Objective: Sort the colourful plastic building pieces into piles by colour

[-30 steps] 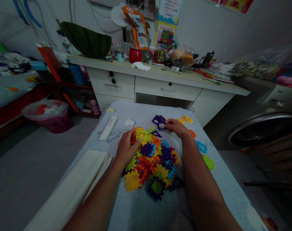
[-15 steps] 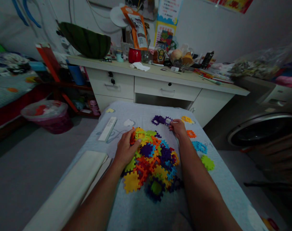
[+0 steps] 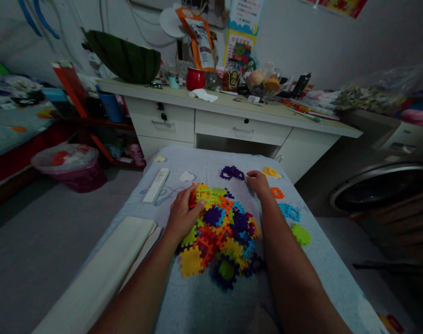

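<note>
A heap of colourful toothed plastic building pieces (image 3: 220,227) lies on the cloth-covered table in front of me. My left hand (image 3: 184,208) rests against the heap's left side, thumb and fingers spread apart, touching orange and yellow-green pieces without gripping one. Beyond the heap a small group of purple toothed pieces (image 3: 232,173) lies on the cloth, overlapping. Just right of that group is my right hand (image 3: 258,183), its fingers slightly bent and apart, with nothing seen in them. Right of that arm lie a yellow piece (image 3: 271,172), an orange piece (image 3: 277,193), blue pieces (image 3: 289,212) and a green piece (image 3: 301,234).
On the table's left are a white narrow box (image 3: 156,186), a white heart-shaped piece (image 3: 186,176) and a folded pale cloth-like item (image 3: 120,250). Behind stands a white desk (image 3: 228,104) holding a watermelon half (image 3: 122,56). A washing machine (image 3: 381,162) is at the right.
My right hand has let go of a purple piece, which now lies with the other purple pieces, and its fingers have drawn slightly away. My left hand stays on the heap.
</note>
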Demonstrator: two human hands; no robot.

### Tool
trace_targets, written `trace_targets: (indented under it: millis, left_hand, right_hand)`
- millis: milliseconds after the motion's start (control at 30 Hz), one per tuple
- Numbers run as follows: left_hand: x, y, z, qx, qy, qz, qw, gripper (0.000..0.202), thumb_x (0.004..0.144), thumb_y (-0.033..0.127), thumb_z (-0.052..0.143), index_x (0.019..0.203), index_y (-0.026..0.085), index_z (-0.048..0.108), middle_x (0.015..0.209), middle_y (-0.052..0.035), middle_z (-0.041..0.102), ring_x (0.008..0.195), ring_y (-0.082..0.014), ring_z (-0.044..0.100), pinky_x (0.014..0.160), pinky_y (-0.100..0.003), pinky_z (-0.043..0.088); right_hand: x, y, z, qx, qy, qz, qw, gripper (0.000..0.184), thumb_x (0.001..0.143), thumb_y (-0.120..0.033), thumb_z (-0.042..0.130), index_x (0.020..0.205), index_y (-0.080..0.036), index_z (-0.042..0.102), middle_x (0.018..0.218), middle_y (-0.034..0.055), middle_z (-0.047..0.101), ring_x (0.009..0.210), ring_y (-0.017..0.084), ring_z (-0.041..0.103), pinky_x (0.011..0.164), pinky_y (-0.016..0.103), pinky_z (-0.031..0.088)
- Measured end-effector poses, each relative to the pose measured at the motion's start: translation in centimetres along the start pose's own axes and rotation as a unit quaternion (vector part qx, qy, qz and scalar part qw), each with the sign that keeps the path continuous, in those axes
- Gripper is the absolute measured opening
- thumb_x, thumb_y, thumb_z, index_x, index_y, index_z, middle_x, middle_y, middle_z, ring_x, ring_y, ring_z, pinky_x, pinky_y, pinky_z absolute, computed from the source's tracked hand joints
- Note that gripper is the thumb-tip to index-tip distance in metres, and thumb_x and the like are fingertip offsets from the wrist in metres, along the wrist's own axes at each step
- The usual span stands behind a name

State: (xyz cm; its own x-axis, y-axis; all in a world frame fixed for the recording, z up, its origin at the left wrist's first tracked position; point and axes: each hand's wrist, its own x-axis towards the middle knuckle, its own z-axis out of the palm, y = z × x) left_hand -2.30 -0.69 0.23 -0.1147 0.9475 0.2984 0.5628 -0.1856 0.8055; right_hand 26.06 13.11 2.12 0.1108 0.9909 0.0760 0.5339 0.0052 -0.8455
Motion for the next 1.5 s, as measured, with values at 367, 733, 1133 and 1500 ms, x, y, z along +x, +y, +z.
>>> trace_targets:
  millis: [367,733,1133,1500]
  left_hand:
    - [0.0,0.2,-0.1,-0.001,-0.001,-0.006,1.000,0.050,0.086,0.042,0.058,0.132,0.024,0.052,0.130,-0.0090,0.056,0.123,-0.0248,0.053,0.107,-0.043,0.041]
    - [0.0,0.1,0.0,-0.004,-0.001,-0.006,1.000,0.051,0.086,0.042,0.058,0.134,0.024,0.051,0.131,-0.0094,0.055,0.123,-0.0245,0.052,0.105,-0.042,0.042]
    - [0.1,0.1,0.0,-0.003,0.000,-0.002,1.000,0.050,0.085,0.042,0.057,0.132,0.024,0.052,0.129,-0.0091,0.056,0.122,-0.0246,0.053,0.107,-0.043,0.041]
    - [-0.1,0.0,0.0,-0.005,0.001,0.005,1.000,0.050,0.086,0.042,0.058,0.133,0.026,0.051,0.130,-0.0082,0.056,0.123,-0.0243,0.053,0.106,-0.042,0.042]
  right_hand:
    - [-3.1,-6.1,1.1,-0.264,-0.310,-0.070,0.911,0.012,0.066,-0.022,0.071,0.060,-0.017,0.062,0.056,-0.0036,0.057,0.058,0.010,0.049,0.052,0.021,0.031]
    - [-3.7,-6.2,1.3,-0.266,-0.297,-0.053,0.916,0.018,0.065,-0.008,0.065,0.062,-0.019,0.051,0.053,-0.0050,0.053,0.052,0.009,0.047,0.047,0.020,0.029]
    - [-2.2,-3.7,-1.6,-0.056,-0.234,-0.036,0.970,0.002,0.072,-0.018,0.057,0.073,-0.018,0.056,0.050,-0.0060,0.052,0.043,0.008,0.045,0.041,0.018,0.030]
    - [-1.5,-2.9,1.6,0.189,-0.016,0.049,0.981,0.020,0.070,-0.029,0.067,0.079,-0.020,0.051,0.061,-0.0046,0.054,0.054,0.011,0.059,0.047,0.020,0.047]
